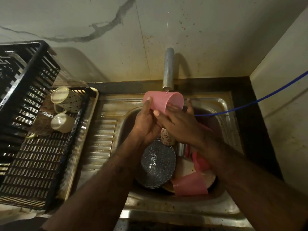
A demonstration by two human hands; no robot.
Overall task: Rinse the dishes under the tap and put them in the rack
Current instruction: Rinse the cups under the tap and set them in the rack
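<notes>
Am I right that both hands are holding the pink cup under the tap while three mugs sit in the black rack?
Not quite: the head view shows two mugs in the black rack, not three. Both hands, left and right, do hold the pink cup under the tap.

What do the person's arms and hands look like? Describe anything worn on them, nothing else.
Both forearms are bare as far as the frame shows: no sleeves, no gloves. The left hand and right hand show no rings, and no watch or bracelet shows at either wrist. The skin of the left hand looks wet, with a shine near the wrist. Nails are short and unpainted where visible.
</notes>
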